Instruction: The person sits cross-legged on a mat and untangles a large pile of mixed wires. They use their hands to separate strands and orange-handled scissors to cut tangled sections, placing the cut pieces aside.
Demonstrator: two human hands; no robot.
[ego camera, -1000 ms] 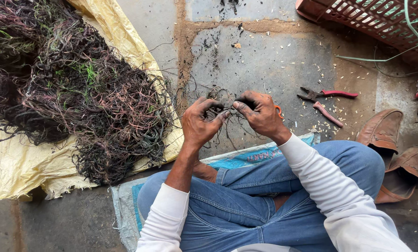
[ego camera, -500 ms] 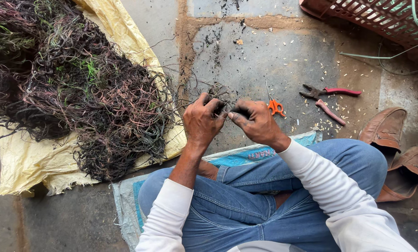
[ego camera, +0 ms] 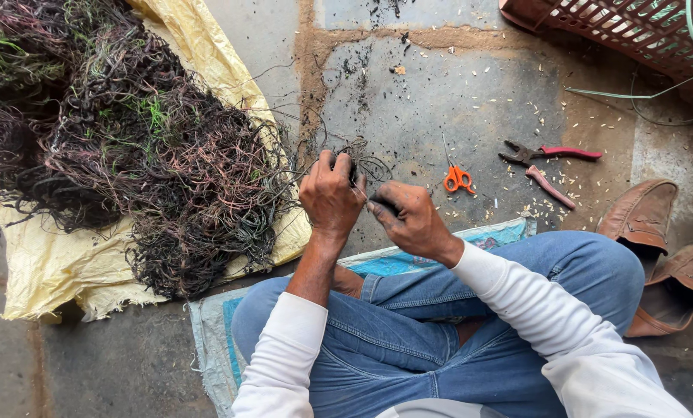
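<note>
My left hand point(ego camera: 329, 195) is closed around a small tangle of thin dark wires point(ego camera: 366, 161) held just above the stone floor. My right hand point(ego camera: 404, 219) sits beside it, fingers pinched on a strand that runs from the same tangle. Both hands are blackened with soot. A large heap of burnt, tangled wires point(ego camera: 122, 139) in dark, pinkish and green tones lies to the left on a yellow sheet point(ego camera: 41, 267). I sit cross-legged in blue jeans and white sleeves.
Small orange-handled scissors point(ego camera: 456, 177) lie right of my hands, red-handled pliers point(ego camera: 548, 153) farther right. Brown shoes point(ego camera: 644, 220) sit at the right edge, a reddish plastic crate point(ego camera: 625, 27) at top right. A blue-printed sack point(ego camera: 408, 259) lies under my legs.
Both hands have shifted left and slightly toward me with the wire tangle. My right hand has dropped lower, uncovering the orange scissors on the floor.
</note>
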